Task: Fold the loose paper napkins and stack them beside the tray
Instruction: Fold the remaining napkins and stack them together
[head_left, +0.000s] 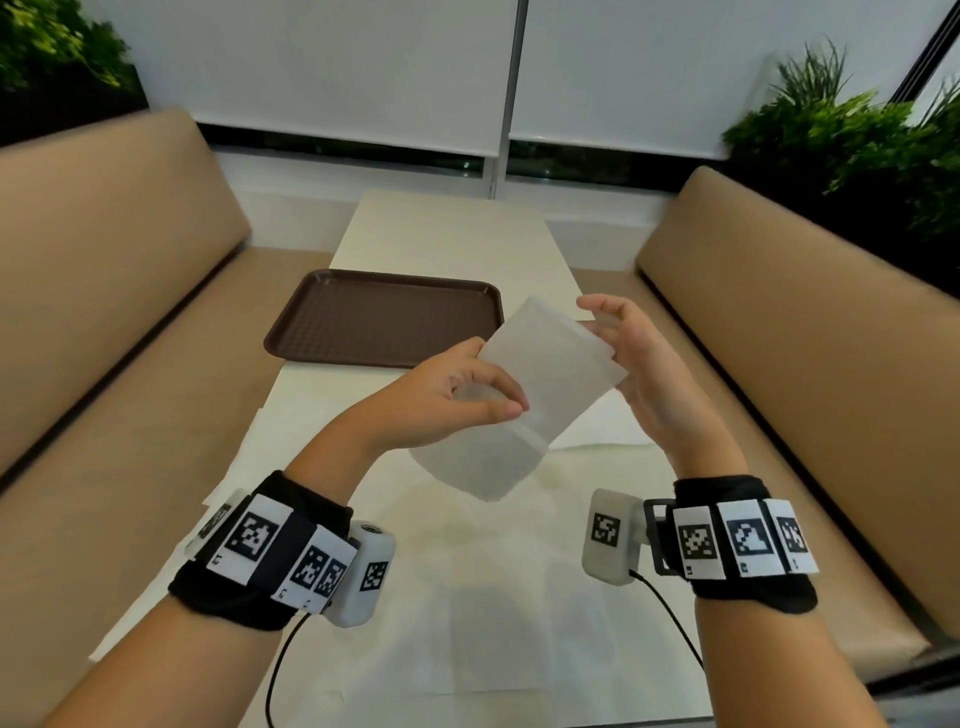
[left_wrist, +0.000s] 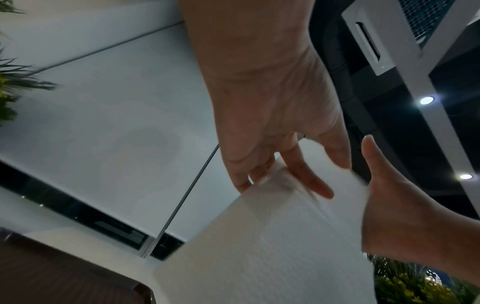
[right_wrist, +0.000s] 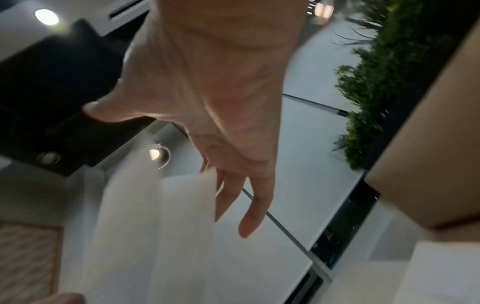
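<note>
I hold a white paper napkin (head_left: 550, 374) in the air over the table, partly folded, with a lower flap hanging down. My left hand (head_left: 493, 397) pinches its left edge between thumb and fingers; the left wrist view shows those fingers (left_wrist: 306, 181) on the napkin (left_wrist: 259, 246). My right hand (head_left: 608, 332) is at the napkin's right edge with the thumb spread and fingers nearly straight. In the right wrist view its fingers (right_wrist: 249, 216) lie beside the blurred napkin (right_wrist: 155, 226). The empty brown tray (head_left: 384, 275) sits further back on the left.
Several loose unfolded napkins (head_left: 519, 597) lie flat on the white table (head_left: 452, 234) under my wrists. Tan padded benches run along the left (head_left: 104, 270) and right (head_left: 789, 322). Green plants (head_left: 857, 140) stand behind the benches, and a blinded window closes the far end.
</note>
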